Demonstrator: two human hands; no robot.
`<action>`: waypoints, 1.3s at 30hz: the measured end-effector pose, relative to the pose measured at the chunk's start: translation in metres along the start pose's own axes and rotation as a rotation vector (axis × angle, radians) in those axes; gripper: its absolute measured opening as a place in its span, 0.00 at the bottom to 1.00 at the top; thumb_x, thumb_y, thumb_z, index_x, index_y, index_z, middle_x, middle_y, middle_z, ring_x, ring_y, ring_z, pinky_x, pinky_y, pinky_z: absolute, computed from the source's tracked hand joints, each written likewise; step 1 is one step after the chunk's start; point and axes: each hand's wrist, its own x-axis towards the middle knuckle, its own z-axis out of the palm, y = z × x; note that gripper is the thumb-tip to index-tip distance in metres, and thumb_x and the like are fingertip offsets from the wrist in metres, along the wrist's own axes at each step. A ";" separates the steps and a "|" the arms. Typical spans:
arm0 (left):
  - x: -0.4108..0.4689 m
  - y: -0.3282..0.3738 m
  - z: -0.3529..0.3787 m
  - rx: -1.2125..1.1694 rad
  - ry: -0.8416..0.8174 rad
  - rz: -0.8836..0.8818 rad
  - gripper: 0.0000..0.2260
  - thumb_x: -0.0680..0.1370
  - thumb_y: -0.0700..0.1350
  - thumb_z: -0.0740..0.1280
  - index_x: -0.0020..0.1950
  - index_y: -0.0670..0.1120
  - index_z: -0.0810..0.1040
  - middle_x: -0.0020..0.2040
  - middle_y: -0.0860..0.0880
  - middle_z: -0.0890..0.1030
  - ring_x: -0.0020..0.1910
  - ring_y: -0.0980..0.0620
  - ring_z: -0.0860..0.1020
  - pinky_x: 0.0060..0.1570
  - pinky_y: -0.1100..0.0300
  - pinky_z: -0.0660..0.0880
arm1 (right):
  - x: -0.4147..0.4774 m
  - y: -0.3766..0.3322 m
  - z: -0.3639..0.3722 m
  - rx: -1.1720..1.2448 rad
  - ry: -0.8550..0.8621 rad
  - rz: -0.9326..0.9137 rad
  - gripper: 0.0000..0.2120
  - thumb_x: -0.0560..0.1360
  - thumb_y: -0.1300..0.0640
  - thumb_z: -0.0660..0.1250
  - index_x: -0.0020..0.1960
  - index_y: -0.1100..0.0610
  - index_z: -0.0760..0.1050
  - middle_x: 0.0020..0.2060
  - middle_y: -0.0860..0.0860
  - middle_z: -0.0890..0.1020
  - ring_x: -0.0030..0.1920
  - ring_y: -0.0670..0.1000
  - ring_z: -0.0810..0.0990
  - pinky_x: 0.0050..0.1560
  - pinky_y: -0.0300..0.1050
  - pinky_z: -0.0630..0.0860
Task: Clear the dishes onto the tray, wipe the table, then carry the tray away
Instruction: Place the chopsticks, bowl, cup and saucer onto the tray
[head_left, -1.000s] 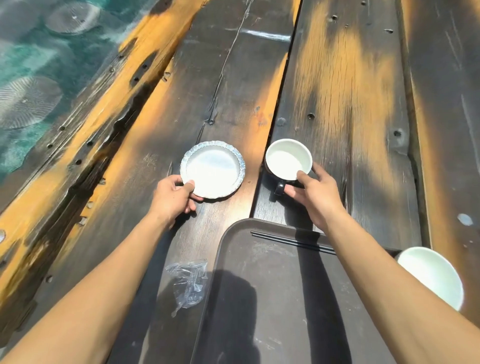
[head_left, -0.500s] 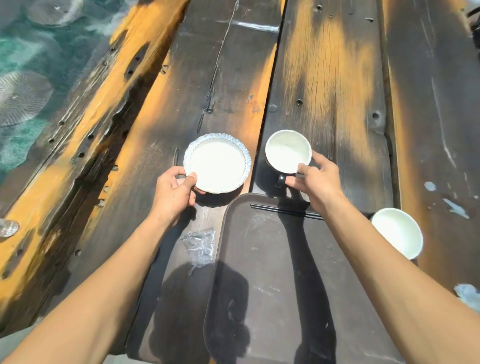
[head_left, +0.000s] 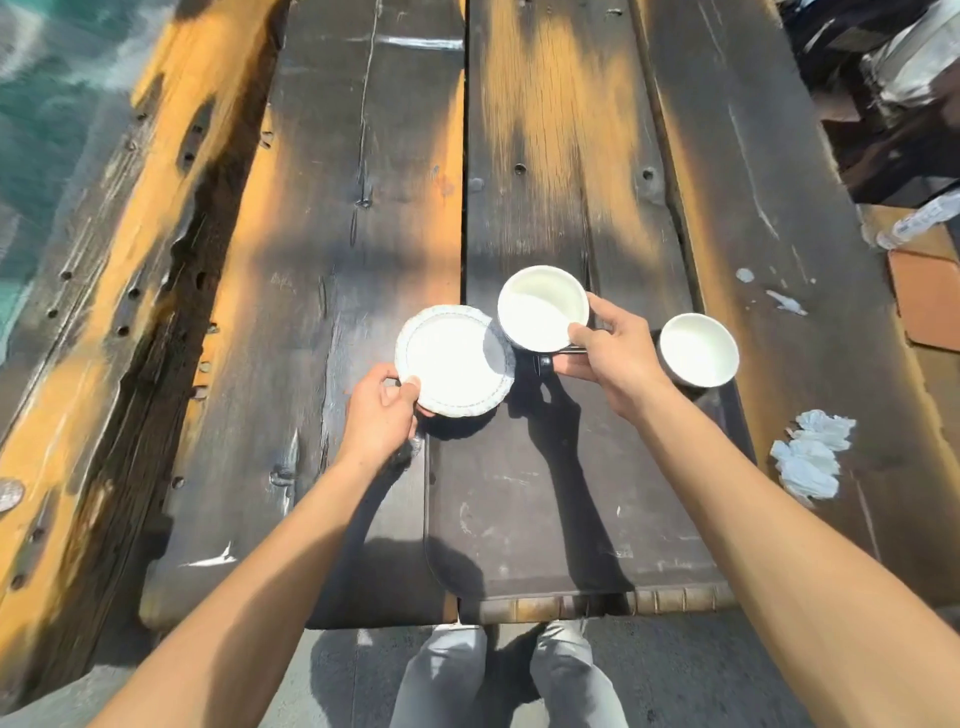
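My left hand (head_left: 382, 415) grips the near rim of a small white plate (head_left: 454, 361) with a patterned edge, held above the far left corner of the dark tray (head_left: 545, 499). In my right hand (head_left: 613, 358) is a white-lined cup (head_left: 543, 306) with a dark handle, lifted over the tray's far edge and overlapping the plate's right side. A second white bowl (head_left: 698, 349) stands at the tray's far right corner, just right of my right hand. The black chopsticks are mostly hidden under my right hand.
The tray lies on a dark plank table (head_left: 363, 234) near its front edge. A crumpled white tissue (head_left: 813, 457) lies on the table right of the tray. Cluttered objects (head_left: 904, 104) sit beyond the far right edge. My legs show below the table's front edge.
Both hands have lifted the plate and the cup off the table and brought them toward me over the tray. The view has tilted down, showing the table's front edge and my legs.
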 end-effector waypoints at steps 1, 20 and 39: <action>-0.004 -0.005 0.006 0.015 -0.006 -0.004 0.06 0.81 0.39 0.64 0.52 0.36 0.74 0.26 0.42 0.78 0.18 0.49 0.70 0.22 0.61 0.66 | -0.003 0.004 -0.002 -0.007 -0.001 0.008 0.25 0.79 0.67 0.65 0.73 0.51 0.71 0.65 0.55 0.76 0.48 0.58 0.85 0.40 0.47 0.84; -0.027 -0.052 0.084 0.141 0.129 -0.276 0.14 0.78 0.45 0.70 0.36 0.44 0.71 0.30 0.45 0.83 0.22 0.48 0.81 0.23 0.60 0.73 | -0.008 0.074 0.014 -0.010 -0.079 0.121 0.25 0.78 0.70 0.61 0.67 0.46 0.77 0.50 0.55 0.83 0.37 0.56 0.82 0.45 0.57 0.84; -0.030 -0.047 0.075 -0.012 0.090 -0.363 0.08 0.80 0.38 0.68 0.58 0.39 0.74 0.41 0.40 0.85 0.24 0.47 0.81 0.23 0.61 0.75 | -0.019 0.107 0.043 -0.060 -0.013 0.121 0.25 0.76 0.61 0.64 0.71 0.46 0.72 0.44 0.49 0.82 0.38 0.53 0.84 0.49 0.57 0.84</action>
